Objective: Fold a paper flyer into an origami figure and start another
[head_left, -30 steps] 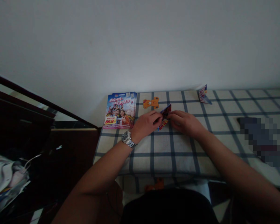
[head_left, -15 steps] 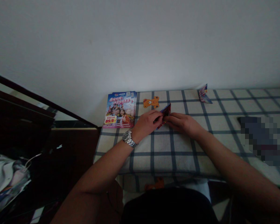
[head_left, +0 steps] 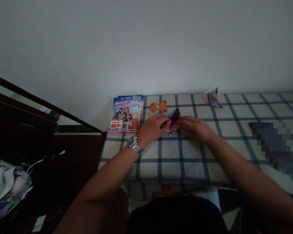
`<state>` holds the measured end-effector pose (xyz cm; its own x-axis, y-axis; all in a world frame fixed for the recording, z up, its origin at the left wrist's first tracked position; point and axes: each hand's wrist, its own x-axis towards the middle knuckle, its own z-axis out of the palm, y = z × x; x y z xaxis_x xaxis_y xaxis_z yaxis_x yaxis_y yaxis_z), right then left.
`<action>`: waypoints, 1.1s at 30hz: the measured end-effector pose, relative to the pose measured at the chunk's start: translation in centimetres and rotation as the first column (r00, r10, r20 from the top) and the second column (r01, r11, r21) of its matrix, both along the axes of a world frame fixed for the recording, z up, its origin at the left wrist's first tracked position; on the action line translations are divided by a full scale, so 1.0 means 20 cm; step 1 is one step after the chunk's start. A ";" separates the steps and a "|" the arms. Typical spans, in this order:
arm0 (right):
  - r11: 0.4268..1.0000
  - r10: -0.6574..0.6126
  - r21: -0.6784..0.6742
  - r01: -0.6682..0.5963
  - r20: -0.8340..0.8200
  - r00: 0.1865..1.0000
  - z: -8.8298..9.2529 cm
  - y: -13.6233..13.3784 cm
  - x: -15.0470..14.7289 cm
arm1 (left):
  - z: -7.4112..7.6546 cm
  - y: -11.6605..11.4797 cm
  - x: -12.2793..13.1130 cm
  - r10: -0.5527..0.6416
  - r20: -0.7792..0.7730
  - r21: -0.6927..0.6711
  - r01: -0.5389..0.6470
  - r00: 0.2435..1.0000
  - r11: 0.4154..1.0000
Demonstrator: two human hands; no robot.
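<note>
A small folded colourful paper [head_left: 174, 121] is held between both my hands on the checked tablecloth [head_left: 185, 152]. My left hand [head_left: 152, 128], with a metal watch on its wrist, pinches the paper's left side. My right hand [head_left: 194, 128] pinches its right side, fingers curled. Part of the paper is hidden behind my fingers.
A stack of printed leaflets [head_left: 126, 113] lies at the table's back left corner. An orange bear shape [head_left: 158, 106] is on the cloth behind my hands. Another folded paper piece [head_left: 213, 98] stands near the wall. A dark cabinet [head_left: 39, 136] stands left of the table.
The folded paper has turned slightly between my fingers and shows more of its lower flap. Both hands stay in nearly the same place.
</note>
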<state>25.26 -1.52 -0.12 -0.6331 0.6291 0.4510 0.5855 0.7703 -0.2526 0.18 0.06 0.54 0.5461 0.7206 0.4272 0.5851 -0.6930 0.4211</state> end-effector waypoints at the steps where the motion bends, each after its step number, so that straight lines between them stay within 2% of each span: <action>1: 1.000 -0.004 -0.004 0.004 -0.001 1.000 0.00 0.00 0.00 | 0.00 0.00 0.00 0.003 -0.004 0.002 -0.003 1.000 1.000; 13: 0.999 -0.016 -0.029 0.016 -0.002 1.000 0.01 0.00 0.03 | 0.00 0.00 -0.01 0.024 -0.038 0.040 -0.023 0.999 0.999; 19: 0.999 -0.010 -0.038 0.010 0.008 1.000 0.03 -0.01 0.04 | 0.02 0.00 -0.01 0.034 -0.115 0.063 -0.027 0.993 0.998; 26: 0.999 0.022 -0.041 -0.021 0.031 0.999 0.01 0.00 0.04 | 0.04 -0.02 -0.01 -0.098 -0.293 0.061 0.121 0.951 0.991; 33: 0.998 0.029 -0.055 -0.027 0.028 0.999 -0.01 0.00 0.06 | 0.03 -0.01 -0.01 -0.087 -0.312 0.066 0.113 0.946 0.991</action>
<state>26.42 -1.42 -0.31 -0.6631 0.6343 0.3975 0.5716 0.7719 -0.2783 -0.04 -0.11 1.05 0.7275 0.6255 0.2822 0.6032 -0.7789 0.1714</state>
